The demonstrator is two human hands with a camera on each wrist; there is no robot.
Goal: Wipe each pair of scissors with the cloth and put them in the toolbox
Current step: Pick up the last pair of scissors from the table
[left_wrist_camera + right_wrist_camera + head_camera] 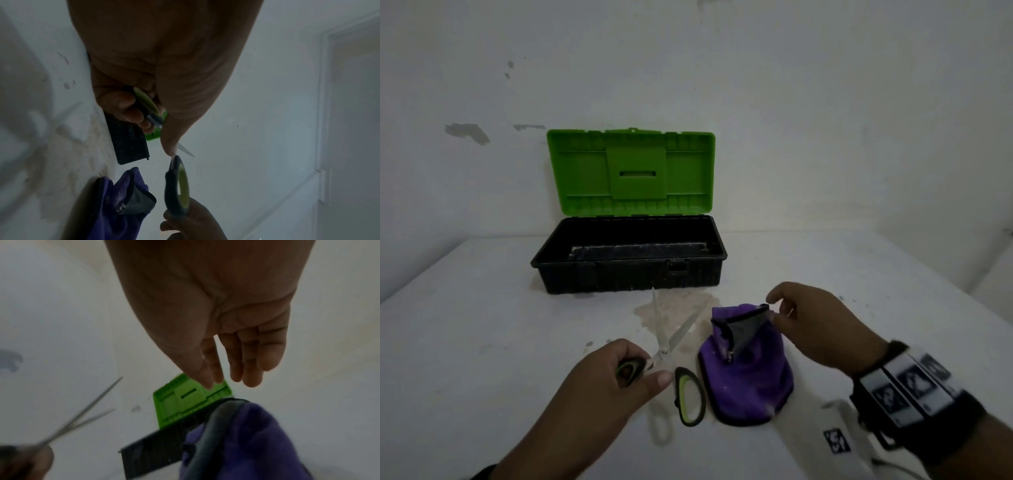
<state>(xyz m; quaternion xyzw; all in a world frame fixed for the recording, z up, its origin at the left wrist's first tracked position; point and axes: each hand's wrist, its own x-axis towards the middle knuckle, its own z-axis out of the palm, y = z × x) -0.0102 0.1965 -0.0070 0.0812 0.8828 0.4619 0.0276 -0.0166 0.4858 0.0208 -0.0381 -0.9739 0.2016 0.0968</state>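
Observation:
A pair of scissors (667, 342) with black-and-green handles is held just above the white table, blades spread and pointing toward the toolbox. My left hand (635, 371) grips one handle (145, 104), while the other handle (177, 186) hangs free. A purple cloth (748, 377) with a dark edge lies right of the scissors, one corner sticking up. My right hand (775, 308) hovers at that corner; in the right wrist view its fingers (251, 366) are straight, just above the cloth (246, 443). The toolbox (626, 274) stands open behind, green lid up; its black tray shows no scissors.
The toolbox lid (631, 171) leans near the white wall at the back. A pale stain (674, 311) marks the table between toolbox and scissors. The table's edges run off at left and right. A band with printed markers (907, 387) wraps my right wrist.

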